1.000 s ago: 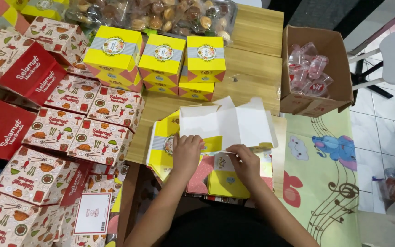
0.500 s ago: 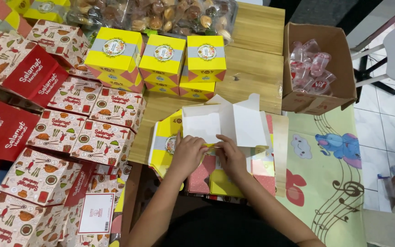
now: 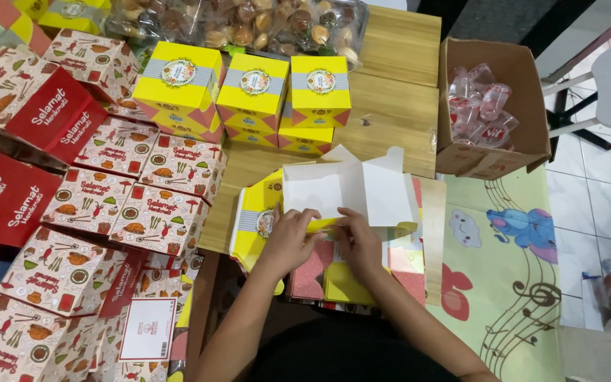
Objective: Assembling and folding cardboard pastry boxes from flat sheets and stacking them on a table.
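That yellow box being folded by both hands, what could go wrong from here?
The half-folded yellow box has thin white flaps standing up; the left hand and right hand press close together at its front edge, so a flap might crease or tear. It also hangs over the wooden table edge on loose flat blanks, so it might slip.

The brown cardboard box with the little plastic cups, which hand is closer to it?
Right. The right hand is on the folded carton, below-left of the cardboard box. The left hand sits farther left still.
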